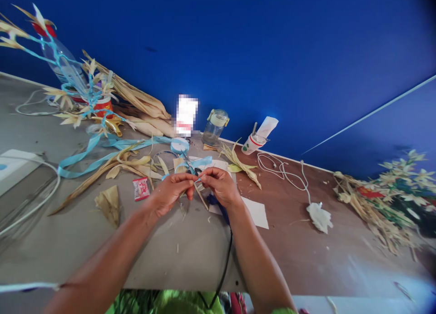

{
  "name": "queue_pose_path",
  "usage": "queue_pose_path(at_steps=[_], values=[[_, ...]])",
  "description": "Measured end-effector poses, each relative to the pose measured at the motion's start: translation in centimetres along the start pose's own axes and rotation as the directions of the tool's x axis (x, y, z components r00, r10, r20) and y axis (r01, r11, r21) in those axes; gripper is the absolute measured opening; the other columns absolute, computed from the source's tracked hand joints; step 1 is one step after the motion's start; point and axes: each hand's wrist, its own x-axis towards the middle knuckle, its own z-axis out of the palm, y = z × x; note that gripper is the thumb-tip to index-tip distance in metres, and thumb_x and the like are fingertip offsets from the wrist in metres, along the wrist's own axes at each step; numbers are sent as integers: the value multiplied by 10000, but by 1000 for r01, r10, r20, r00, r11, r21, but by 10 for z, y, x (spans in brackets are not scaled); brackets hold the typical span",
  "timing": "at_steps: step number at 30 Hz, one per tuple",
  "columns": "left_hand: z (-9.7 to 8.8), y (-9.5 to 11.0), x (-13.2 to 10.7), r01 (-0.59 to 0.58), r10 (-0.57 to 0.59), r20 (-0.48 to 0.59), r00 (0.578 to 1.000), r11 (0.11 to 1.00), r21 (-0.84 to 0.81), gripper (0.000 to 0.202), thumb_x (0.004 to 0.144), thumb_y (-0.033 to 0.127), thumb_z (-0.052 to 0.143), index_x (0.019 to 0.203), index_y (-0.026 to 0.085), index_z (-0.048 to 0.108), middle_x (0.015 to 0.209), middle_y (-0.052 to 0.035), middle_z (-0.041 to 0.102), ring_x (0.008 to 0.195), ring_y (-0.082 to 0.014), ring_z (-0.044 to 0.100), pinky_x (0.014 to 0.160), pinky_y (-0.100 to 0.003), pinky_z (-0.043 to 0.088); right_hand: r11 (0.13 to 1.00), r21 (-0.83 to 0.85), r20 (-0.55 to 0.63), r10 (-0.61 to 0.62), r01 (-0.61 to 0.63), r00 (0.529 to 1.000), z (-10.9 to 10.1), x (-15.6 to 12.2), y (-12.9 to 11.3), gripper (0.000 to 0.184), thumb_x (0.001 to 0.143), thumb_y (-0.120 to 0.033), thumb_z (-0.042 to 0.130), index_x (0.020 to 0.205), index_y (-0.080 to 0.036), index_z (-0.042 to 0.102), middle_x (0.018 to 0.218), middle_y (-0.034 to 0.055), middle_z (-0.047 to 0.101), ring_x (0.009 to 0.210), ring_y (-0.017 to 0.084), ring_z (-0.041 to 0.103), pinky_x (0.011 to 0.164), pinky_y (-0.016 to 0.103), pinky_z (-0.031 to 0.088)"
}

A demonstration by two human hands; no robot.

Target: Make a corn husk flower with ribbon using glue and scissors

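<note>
My left hand [174,189] and my right hand [220,184] meet over the middle of the table, fingertips pinched almost together. Between them is a thin light-blue strip [199,180], small and partly hidden by the fingers. Just beyond my hands lie scissors [186,161], partly covered, and a roll of light-blue tape [179,145]. A loose light-blue ribbon [76,168] trails off to the left. Dried corn husks [127,161] lie left of my hands, with a paler husk [243,164] to the right. White paper [255,211] lies partly under my right hand.
At the back stand a lidded jar [216,125], a paper cup [252,143] and a blurred bright screen [186,114]. Blue-wrapped branches with husk flowers [90,96] stand back left. A white cable [286,171], crumpled tissue [319,217] and a husk bundle [374,209] lie right.
</note>
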Motion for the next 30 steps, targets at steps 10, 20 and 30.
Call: queue_pose_path(at_steps=[10, 20, 30], values=[[-8, 3, -3, -110, 86, 89, 992, 944, 311, 258, 720, 358, 665, 894, 170, 697, 687, -42, 701, 660, -170, 611, 694, -311, 455, 772, -479, 204, -365, 418, 908, -5, -4, -9, 175, 866, -239, 558, 704, -204, 613, 712, -1, 561, 702, 148, 514, 688, 277, 380], [2, 3, -3, -188, 207, 13, 978, 857, 480, 202, 768, 323, 580, 676, 158, 652, 586, -4, 610, 574, -130, 510, 584, -260, 367, 753, -503, 136, -417, 425, 899, 1, -2, 1, 162, 824, -201, 588, 665, -190, 614, 675, -6, 590, 669, 138, 542, 660, 262, 415], [-2, 1, -6, -53, 44, 124, 991, 996, 77, 162, 728, 289, 665, 804, 147, 664, 539, -1, 634, 550, -118, 555, 606, -245, 397, 726, -414, 183, -523, 548, 832, -2, -4, -5, 118, 829, -205, 626, 728, -200, 688, 701, 15, 647, 686, 147, 578, 661, 285, 447]])
